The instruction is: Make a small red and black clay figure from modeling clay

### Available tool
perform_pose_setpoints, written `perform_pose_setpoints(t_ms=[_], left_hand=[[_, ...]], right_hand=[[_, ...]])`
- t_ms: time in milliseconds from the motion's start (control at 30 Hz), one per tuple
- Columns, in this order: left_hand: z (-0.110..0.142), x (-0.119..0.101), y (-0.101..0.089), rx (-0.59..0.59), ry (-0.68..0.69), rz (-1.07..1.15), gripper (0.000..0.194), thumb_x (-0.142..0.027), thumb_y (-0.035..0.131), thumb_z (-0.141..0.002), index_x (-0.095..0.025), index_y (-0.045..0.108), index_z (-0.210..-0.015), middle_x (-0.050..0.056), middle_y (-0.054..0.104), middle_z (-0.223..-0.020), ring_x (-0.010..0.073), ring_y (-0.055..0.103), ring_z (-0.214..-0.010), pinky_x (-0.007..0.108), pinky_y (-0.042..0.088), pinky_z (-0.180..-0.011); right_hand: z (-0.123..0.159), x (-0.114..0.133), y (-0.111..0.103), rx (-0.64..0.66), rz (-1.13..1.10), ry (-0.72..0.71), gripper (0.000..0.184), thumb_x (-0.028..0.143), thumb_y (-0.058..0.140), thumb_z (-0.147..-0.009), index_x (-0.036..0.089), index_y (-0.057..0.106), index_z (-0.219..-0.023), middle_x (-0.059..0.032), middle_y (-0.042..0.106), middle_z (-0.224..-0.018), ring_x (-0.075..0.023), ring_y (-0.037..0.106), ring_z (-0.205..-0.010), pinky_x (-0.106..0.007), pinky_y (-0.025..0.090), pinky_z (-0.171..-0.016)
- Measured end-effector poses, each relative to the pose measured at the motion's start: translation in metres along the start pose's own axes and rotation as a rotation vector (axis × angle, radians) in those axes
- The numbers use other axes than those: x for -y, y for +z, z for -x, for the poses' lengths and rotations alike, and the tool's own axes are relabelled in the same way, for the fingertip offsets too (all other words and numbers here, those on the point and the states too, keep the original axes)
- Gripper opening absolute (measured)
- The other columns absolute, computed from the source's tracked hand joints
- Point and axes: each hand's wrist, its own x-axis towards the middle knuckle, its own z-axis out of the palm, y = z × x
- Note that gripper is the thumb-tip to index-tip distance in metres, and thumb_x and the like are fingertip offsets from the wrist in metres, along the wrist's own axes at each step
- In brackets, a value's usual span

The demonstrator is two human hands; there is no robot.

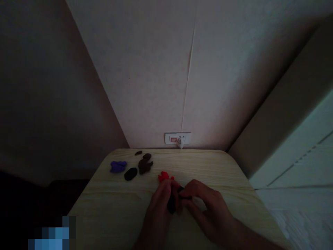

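My left hand point(161, 199) is closed around a black lump of modelling clay point(171, 204), which shows between its thumb and fingers. Just beyond those fingertips is a small red clay piece point(164, 176) with rounded knobs. Whether it is joined to the black clay or lies on the table I cannot tell. Thumb and forefinger of my right hand point(205, 205) pinch a small dark bit of clay point(185, 197), close against the left fingers. Dim light and the fingers hide much of both pieces.
On the wooden table point(114, 201) at the back left lie a purple clay lump point(118, 166), a flat black clay disc point(130, 174) and several brown clay pieces point(144, 166). Behind the table, a wall socket point(169, 138) holds a plug point(180, 142). A pale cabinet point(293, 146) stands at right.
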Motion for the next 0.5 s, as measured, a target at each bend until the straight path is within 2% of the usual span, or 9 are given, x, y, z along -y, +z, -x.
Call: perform_pose_setpoints(t_ms=[100,200,267,367,433,500], left_hand=[[0.002,0.004,-0.002,0.073,-0.041,0.072,0.039,-0.044,0.08,-0.073,-0.02,0.075,-0.104,0.01,0.07,-0.107,0.0238,0.065,-0.097,0.033,0.054,-0.081],[0.003,0.01,-0.004,0.175,-0.073,0.055,0.044,-0.033,0.079,-0.068,-0.022,0.076,-0.111,0.01,0.072,-0.109,0.0273,0.066,-0.102,0.037,0.054,-0.09],[0.004,0.013,-0.005,0.186,-0.07,-0.015,0.046,-0.033,0.078,-0.074,-0.024,0.074,-0.118,0.01,0.073,-0.115,0.0274,0.067,-0.105,0.038,0.053,-0.094],[0.006,0.011,-0.004,0.154,0.01,-0.164,0.046,-0.04,0.072,-0.087,-0.025,0.067,-0.13,0.011,0.069,-0.131,0.028,0.066,-0.116,0.041,0.05,-0.104],[0.007,0.005,-0.002,0.122,0.079,-0.262,0.044,-0.041,0.073,-0.087,-0.025,0.067,-0.128,0.011,0.07,-0.128,0.028,0.069,-0.112,0.041,0.053,-0.101],[0.007,-0.001,0.002,0.079,0.134,-0.318,0.038,-0.041,0.076,-0.084,-0.023,0.07,-0.117,0.011,0.075,-0.114,0.0265,0.073,-0.099,0.038,0.058,-0.089]], right_hand=[[-0.001,-0.003,-0.001,-0.039,0.14,-0.143,0.025,0.01,0.067,-0.093,0.024,0.068,-0.114,-0.0067,0.074,-0.092,-0.0195,0.069,-0.084,-0.031,0.059,-0.074],[-0.001,-0.005,-0.001,-0.062,0.219,-0.166,0.03,0.007,0.068,-0.092,0.025,0.071,-0.116,-0.0078,0.073,-0.098,-0.0193,0.069,-0.086,-0.03,0.06,-0.072],[0.0,-0.005,-0.001,-0.111,0.256,-0.154,0.032,0.007,0.068,-0.091,0.025,0.073,-0.116,-0.008,0.072,-0.096,-0.019,0.069,-0.085,-0.028,0.06,-0.068],[0.001,-0.003,-0.002,-0.183,0.275,-0.131,0.032,0.011,0.073,-0.09,0.026,0.072,-0.118,-0.0067,0.072,-0.089,-0.0189,0.068,-0.077,-0.029,0.06,-0.064],[0.0,-0.001,-0.003,-0.222,0.252,-0.113,0.027,0.012,0.075,-0.088,0.026,0.073,-0.112,-0.0047,0.072,-0.082,-0.0183,0.068,-0.071,-0.029,0.059,-0.061],[-0.002,0.0,-0.004,-0.258,0.224,-0.093,0.021,0.013,0.078,-0.087,0.025,0.073,-0.103,-0.003,0.071,-0.076,-0.0177,0.067,-0.067,-0.028,0.058,-0.058]])
